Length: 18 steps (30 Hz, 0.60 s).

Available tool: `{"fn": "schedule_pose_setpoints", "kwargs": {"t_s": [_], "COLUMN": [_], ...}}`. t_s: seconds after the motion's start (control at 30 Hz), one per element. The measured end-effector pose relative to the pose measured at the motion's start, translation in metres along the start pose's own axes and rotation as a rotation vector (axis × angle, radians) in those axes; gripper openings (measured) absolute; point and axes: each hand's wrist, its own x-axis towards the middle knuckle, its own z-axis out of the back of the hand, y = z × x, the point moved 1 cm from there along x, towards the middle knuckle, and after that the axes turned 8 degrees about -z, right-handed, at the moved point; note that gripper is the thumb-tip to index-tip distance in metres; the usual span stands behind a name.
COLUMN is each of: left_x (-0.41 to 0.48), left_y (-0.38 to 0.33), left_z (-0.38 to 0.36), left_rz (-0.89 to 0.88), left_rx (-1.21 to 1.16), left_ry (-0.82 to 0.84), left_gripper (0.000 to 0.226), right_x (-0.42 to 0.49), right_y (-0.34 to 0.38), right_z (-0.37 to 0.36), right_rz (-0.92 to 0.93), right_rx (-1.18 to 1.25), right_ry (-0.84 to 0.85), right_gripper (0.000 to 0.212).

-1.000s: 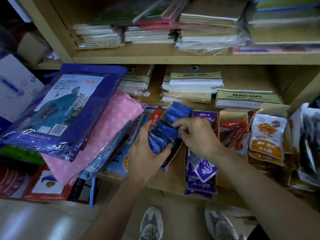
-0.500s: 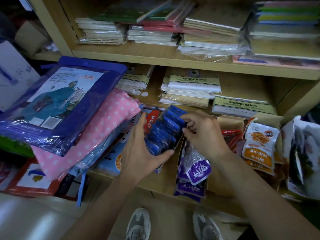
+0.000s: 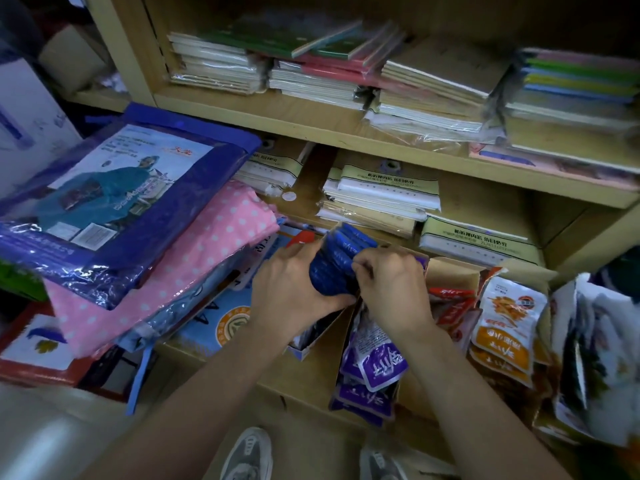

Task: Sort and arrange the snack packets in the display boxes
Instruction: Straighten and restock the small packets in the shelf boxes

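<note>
A bunch of blue snack packets [image 3: 337, 261] stands in a small display box [image 3: 304, 346] on the low wooden shelf. My left hand [image 3: 289, 292] wraps round the left side of the bunch. From the right, my right hand [image 3: 391, 285] grips the same packets with curled fingers. Just right of it, a cardboard box holds purple packets [image 3: 375, 362] that spill over its front. Further right lie red packets [image 3: 450, 306] and orange packets [image 3: 502, 327] in another open box.
Wrapped raincoat packs, blue [image 3: 117, 199] and pink dotted [image 3: 166, 271], are piled at the left. Stacks of notebooks [image 3: 381, 199] fill the shelf behind and the shelf above [image 3: 433, 81]. White and dark bags [image 3: 595, 358] hang at the right. My shoes [image 3: 249, 455] show below.
Both hands have closed in on the blue packets and squeezed them into a tight bunch. Before, my left hand lay flat against the box and my right hand picked at the packet tops.
</note>
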Motion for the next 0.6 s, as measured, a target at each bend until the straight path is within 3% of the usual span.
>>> {"fn": "schedule_pose_setpoints", "kwargs": {"t_s": [0.27,0.4,0.5,0.6], "left_x": [0.005,0.002,0.006,0.011], "left_y": [-0.002,0.006,0.005,0.005], "left_z": [-0.013,-0.012,-0.011,-0.013], "left_rz": [0.019,0.085,0.066,0.032], "left_rx": [-0.054,-0.168,-0.151,-0.196], "left_ry": [-0.109,-0.091,0.073,0.181], "left_gripper": [0.040,0.061,0.093,0.099], "right_x": [0.004,0.008,0.006,0.002], "right_y": [-0.007,-0.010,-0.010,-0.013], "right_z": [0.008,0.009,0.007,0.004], "right_rz": [-0.101,-0.082,-0.045,-0.045], "right_rx": [0.028,-0.003,0.050,0.109], "right_ry": [-0.017,0.047,0.042,0.019], "right_gripper": [0.011,0.014,0.009,0.009]}}
